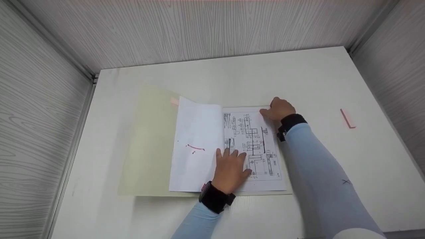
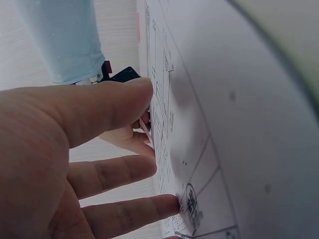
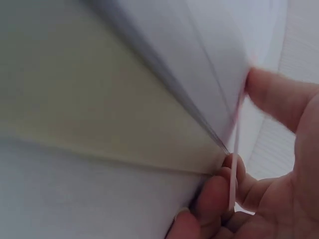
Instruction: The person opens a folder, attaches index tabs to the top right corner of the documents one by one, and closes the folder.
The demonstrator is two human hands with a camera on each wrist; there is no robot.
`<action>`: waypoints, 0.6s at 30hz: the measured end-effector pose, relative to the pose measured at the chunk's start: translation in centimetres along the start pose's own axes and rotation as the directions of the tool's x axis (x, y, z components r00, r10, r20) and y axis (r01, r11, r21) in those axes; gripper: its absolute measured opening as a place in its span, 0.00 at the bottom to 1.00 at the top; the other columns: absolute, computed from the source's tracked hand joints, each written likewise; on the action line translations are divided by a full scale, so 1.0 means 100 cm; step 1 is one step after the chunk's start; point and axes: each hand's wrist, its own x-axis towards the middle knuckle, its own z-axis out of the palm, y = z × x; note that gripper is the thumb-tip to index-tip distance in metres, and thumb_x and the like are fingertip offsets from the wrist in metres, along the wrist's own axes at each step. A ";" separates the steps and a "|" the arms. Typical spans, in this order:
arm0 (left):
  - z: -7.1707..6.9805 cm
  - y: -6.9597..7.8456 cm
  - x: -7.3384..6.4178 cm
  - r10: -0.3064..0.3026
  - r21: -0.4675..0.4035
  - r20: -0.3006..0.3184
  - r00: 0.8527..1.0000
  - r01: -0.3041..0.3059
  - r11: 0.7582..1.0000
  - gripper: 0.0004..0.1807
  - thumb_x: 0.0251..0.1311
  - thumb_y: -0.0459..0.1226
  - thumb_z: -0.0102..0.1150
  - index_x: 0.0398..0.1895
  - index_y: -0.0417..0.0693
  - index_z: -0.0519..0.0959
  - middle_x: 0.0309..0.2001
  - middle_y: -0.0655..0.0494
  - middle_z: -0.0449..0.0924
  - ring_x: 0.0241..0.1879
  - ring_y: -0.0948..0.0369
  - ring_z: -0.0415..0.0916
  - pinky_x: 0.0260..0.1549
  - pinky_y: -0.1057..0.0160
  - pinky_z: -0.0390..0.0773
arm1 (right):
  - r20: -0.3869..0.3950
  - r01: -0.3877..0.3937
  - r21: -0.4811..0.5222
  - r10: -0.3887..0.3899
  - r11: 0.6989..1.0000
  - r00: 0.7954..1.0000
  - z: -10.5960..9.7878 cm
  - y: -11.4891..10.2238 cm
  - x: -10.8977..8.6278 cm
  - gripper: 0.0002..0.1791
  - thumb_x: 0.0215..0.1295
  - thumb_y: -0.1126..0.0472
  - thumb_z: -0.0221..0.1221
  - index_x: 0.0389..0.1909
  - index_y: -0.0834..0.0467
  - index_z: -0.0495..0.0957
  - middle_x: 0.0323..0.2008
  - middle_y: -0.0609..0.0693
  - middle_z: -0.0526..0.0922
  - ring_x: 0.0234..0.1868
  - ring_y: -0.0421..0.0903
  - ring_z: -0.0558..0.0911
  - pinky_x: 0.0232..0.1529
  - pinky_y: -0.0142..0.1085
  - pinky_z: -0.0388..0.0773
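Note:
A pale green folder [image 1: 146,142] lies spread on the table, with a white page [image 1: 196,132] turned to the left and a page of technical drawings [image 1: 262,146] on the right. My left hand [image 1: 230,171] rests near the fold, its fingers spread on the drawing. My right hand [image 1: 280,109] is at the drawing page's far right corner. In the right wrist view, a pink sticky note [image 3: 233,184] is pinched between the thumb [image 3: 274,92] and curled fingers [image 3: 214,196], right at the page edge. In the head view this note is hidden by the hand.
A pink sticky note pad [image 1: 348,119] lies on the white table [image 1: 332,79] to the right. Another pink tab [image 1: 174,101] sticks out beside the turned page. Red pen marks [image 1: 196,147] show on that page. Wood-grain panels [image 1: 199,30] stand around the table.

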 end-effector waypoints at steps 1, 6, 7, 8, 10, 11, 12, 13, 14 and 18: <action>0.000 0.000 0.000 0.001 0.003 0.000 1.000 -0.001 1.000 0.26 0.48 0.54 0.69 0.48 0.52 0.82 0.43 0.53 0.83 0.46 0.50 0.73 0.52 0.39 0.60 | 0.005 0.004 -0.002 -0.004 1.000 1.000 -0.001 0.000 0.000 0.29 0.64 0.47 0.53 0.55 0.67 0.68 0.49 0.65 0.76 0.43 0.59 0.76 0.45 0.50 0.74; 0.001 -0.001 -0.001 0.000 0.003 0.006 1.000 0.000 1.000 0.26 0.48 0.54 0.69 0.48 0.53 0.82 0.43 0.53 0.83 0.46 0.50 0.73 0.52 0.39 0.60 | 0.007 0.003 0.011 -0.004 1.000 1.000 -0.001 0.001 0.000 0.26 0.64 0.53 0.50 0.56 0.67 0.68 0.51 0.66 0.75 0.45 0.60 0.75 0.47 0.51 0.73; 0.001 -0.001 -0.001 -0.001 0.005 0.008 1.000 0.001 1.000 0.26 0.48 0.55 0.69 0.49 0.53 0.82 0.43 0.53 0.83 0.46 0.50 0.73 0.53 0.39 0.60 | 0.002 0.001 0.005 -0.001 1.000 1.000 0.000 0.000 0.000 0.29 0.64 0.50 0.51 0.57 0.68 0.67 0.51 0.66 0.75 0.45 0.60 0.75 0.47 0.51 0.73; 0.001 -0.001 -0.001 -0.002 0.006 0.011 1.000 0.002 1.000 0.26 0.49 0.55 0.69 0.49 0.53 0.82 0.43 0.54 0.83 0.46 0.50 0.73 0.52 0.39 0.60 | -0.003 0.000 -0.003 0.000 1.000 1.000 0.001 0.000 -0.001 0.32 0.63 0.47 0.51 0.58 0.68 0.66 0.51 0.66 0.75 0.44 0.60 0.75 0.46 0.51 0.74; 0.001 -0.001 -0.001 -0.003 0.006 0.014 1.000 0.003 1.000 0.26 0.49 0.55 0.69 0.49 0.53 0.82 0.43 0.53 0.83 0.46 0.50 0.74 0.52 0.39 0.60 | -0.010 0.001 -0.017 -0.001 1.000 1.000 0.004 -0.002 -0.002 0.40 0.61 0.40 0.53 0.61 0.70 0.64 0.50 0.68 0.75 0.43 0.60 0.76 0.45 0.51 0.75; 0.002 -0.001 -0.001 -0.001 0.008 0.015 1.000 0.001 1.000 0.26 0.49 0.55 0.68 0.49 0.53 0.82 0.43 0.53 0.83 0.46 0.49 0.74 0.52 0.38 0.60 | -0.012 0.003 -0.024 -0.003 1.000 1.000 0.005 -0.002 -0.003 0.43 0.59 0.38 0.55 0.61 0.70 0.63 0.50 0.67 0.75 0.43 0.60 0.76 0.45 0.51 0.75; 0.002 -0.001 0.000 0.000 0.011 0.016 1.000 -0.001 1.000 0.26 0.50 0.55 0.68 0.49 0.53 0.82 0.43 0.53 0.83 0.46 0.49 0.74 0.52 0.38 0.60 | -0.011 0.005 -0.028 -0.005 1.000 1.000 0.006 -0.001 -0.003 0.45 0.58 0.36 0.56 0.61 0.70 0.63 0.49 0.67 0.75 0.43 0.60 0.76 0.45 0.50 0.75; 0.002 0.000 0.000 0.002 0.013 0.016 1.000 -0.002 1.000 0.26 0.50 0.55 0.68 0.49 0.53 0.82 0.43 0.53 0.83 0.47 0.49 0.74 0.52 0.38 0.60 | -0.006 0.005 -0.028 -0.005 1.000 1.000 0.007 -0.001 -0.003 0.46 0.57 0.35 0.57 0.61 0.69 0.63 0.49 0.67 0.75 0.43 0.59 0.76 0.45 0.50 0.75; 0.002 0.000 0.000 0.002 0.010 0.017 1.000 -0.002 1.000 0.26 0.50 0.55 0.68 0.49 0.53 0.82 0.43 0.53 0.83 0.47 0.49 0.73 0.52 0.38 0.60 | -0.001 0.009 -0.023 -0.009 1.000 1.000 0.007 0.000 -0.003 0.45 0.56 0.35 0.58 0.60 0.69 0.63 0.48 0.66 0.74 0.42 0.59 0.76 0.44 0.50 0.75; 0.001 0.001 0.001 -0.005 -0.002 0.019 1.000 0.005 1.000 0.25 0.50 0.54 0.68 0.49 0.52 0.82 0.44 0.53 0.83 0.48 0.49 0.73 0.52 0.39 0.60 | 0.033 0.027 0.012 -0.027 1.000 0.999 0.004 0.005 -0.001 0.39 0.57 0.37 0.59 0.55 0.66 0.65 0.47 0.63 0.73 0.43 0.58 0.75 0.44 0.49 0.74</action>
